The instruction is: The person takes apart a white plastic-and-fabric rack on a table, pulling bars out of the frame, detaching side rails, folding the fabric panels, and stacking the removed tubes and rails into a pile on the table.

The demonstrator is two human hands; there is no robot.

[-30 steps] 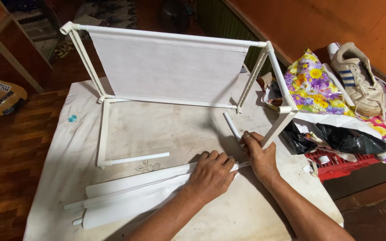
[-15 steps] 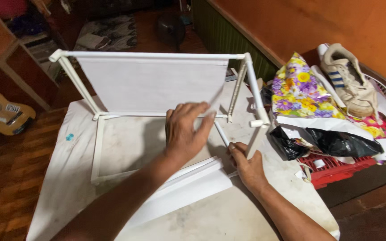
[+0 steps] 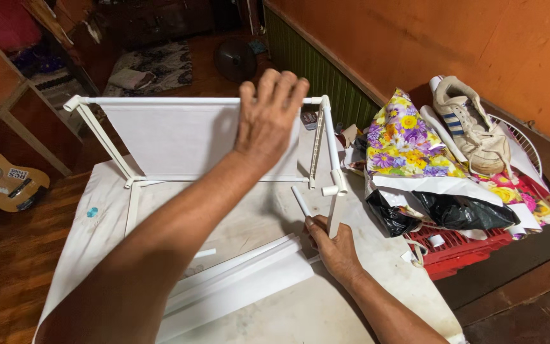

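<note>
A dim room with orange walls and a wood floor [image 3: 1, 280] holds a desk [image 3: 351, 318] under a stained white cover. At far left one small guitar [image 3: 4, 181] lies on the floor, its neck cut off by the picture's edge, and a blue spot [image 3: 91, 211] marks the cover near it. One white pipe frame [image 3: 132, 185] stands on the desk, a white cloth panel [image 3: 173, 137] stretched across its upright back; its lower rails lie flat on the cover. In front of it lie long white strips [image 3: 237, 283], overlapping so that their number is hard to tell. The left hand [image 3: 268, 118] is raised before the frame's top rail, fingers spread and holding nothing, and it hides part of the panel. Behind, one rug [image 3: 151, 64] and one fan [image 3: 235, 58] sit in shadow, hard to make out. The right hand [image 3: 332, 245] rests on the desk at the frame's right front corner, thumb and fingers pinched on one short white tube [image 3: 300, 200] that slants up beside the corner post. Farther right lie one flowered cloth [image 3: 405, 140], one black bag [image 3: 459, 210], one red crate [image 3: 459, 245] mostly covered, and one white sneaker [image 3: 469, 127] on a wire grille [image 3: 523, 143].
</note>
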